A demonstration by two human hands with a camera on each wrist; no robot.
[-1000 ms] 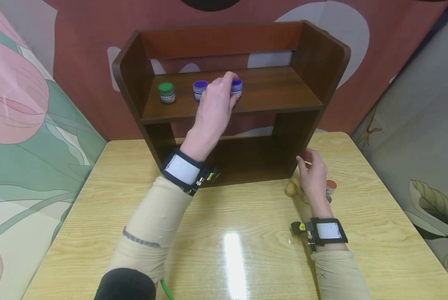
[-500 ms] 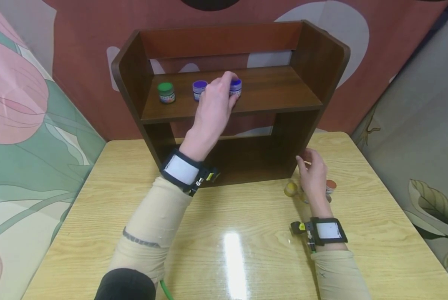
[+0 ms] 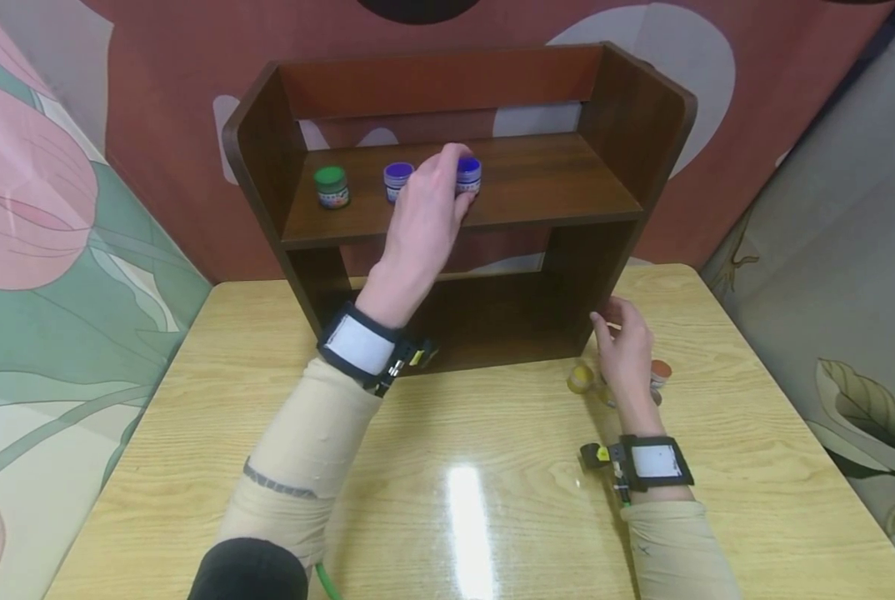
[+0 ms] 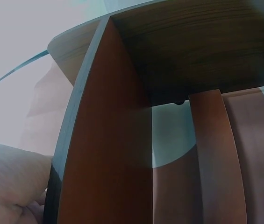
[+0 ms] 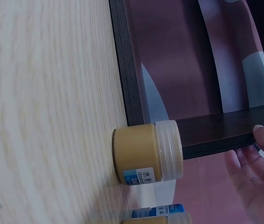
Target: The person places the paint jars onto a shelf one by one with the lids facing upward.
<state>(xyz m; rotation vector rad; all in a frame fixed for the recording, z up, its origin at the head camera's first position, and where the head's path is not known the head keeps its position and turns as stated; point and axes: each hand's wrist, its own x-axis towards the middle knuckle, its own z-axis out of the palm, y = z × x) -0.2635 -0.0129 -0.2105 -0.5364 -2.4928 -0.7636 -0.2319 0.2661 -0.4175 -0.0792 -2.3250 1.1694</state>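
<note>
At the upper shelf, my left hand (image 3: 421, 212) holds a paint jar with a blue lid (image 3: 470, 176), index finger over its back and thumb at its front. Only part of that hand (image 4: 10, 182) shows in the left wrist view, beyond the shelf board (image 4: 106, 140). My right hand (image 3: 626, 350) grips the side panel of the brown bookshelf (image 3: 646, 133), thumb on one face and fingers on the other, as the right wrist view shows. Left of the held jar stand a purple-lidded jar (image 3: 397, 179) and a green-lidded jar (image 3: 332, 188).
On the table (image 3: 387, 500), a yellow-ochre paint jar (image 5: 139, 151) stands by the shelf's right foot. Another jar (image 5: 157, 220) is behind it, and an orange-lidded jar (image 3: 661, 372) is partly hidden by my right hand. A patterned cloth (image 3: 170, 125) hangs behind the bookshelf.
My left hand has shifted very slightly left, and a little more of the blue lid shows. The right hand keeps its place on the panel.
</note>
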